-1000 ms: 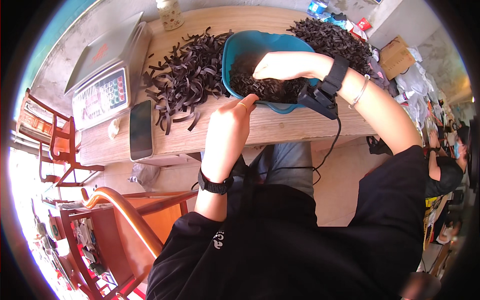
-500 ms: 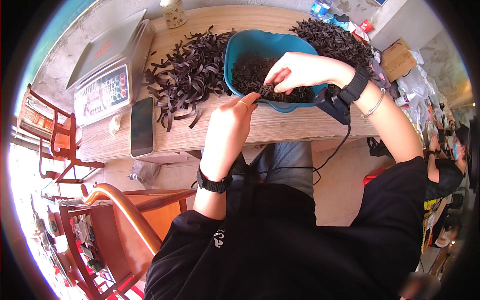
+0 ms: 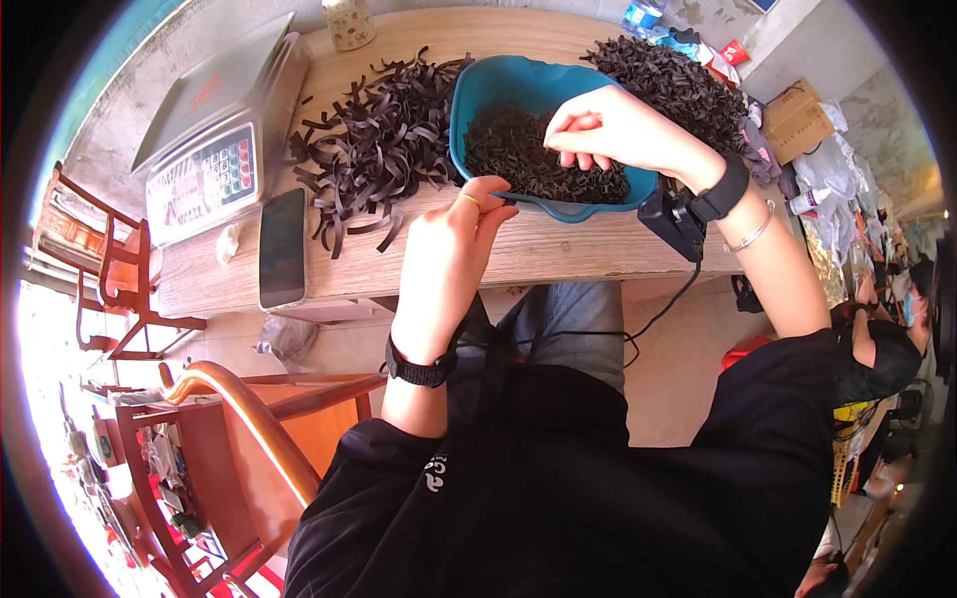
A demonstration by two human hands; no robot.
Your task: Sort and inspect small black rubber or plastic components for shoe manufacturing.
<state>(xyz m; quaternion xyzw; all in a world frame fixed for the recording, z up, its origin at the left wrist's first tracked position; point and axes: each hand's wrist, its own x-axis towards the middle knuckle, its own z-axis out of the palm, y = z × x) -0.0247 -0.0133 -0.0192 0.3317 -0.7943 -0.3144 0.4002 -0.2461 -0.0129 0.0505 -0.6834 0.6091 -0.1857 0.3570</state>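
Note:
A teal plastic basin (image 3: 543, 76) stands near the table's front edge, partly filled with short dark brown or black strip pieces (image 3: 503, 149). My left hand (image 3: 451, 239) pinches the basin's near left rim between thumb and fingers. Over the basin hangs my right hand (image 3: 610, 128), its thumb and fingertips pressed together above the pieces; anything small between them cannot be made out. A heap of longer dark flat strips (image 3: 384, 135) lies on the table left of the basin. Behind it to the right is another heap of short dark pieces (image 3: 668, 85).
On the left stand a digital scale (image 3: 204, 179) and a dark phone (image 3: 283, 249), with a crumpled white scrap (image 3: 228, 244) beside them. A patterned cup (image 3: 348, 25) is at the back. A cable hangs from a black device (image 3: 674, 225) at my right wrist. A wooden chair (image 3: 249, 424) stands lower left.
My right hand has risen a little from the pieces in the basin, with its fingers curled. My left hand has shifted slightly left, still at the rim.

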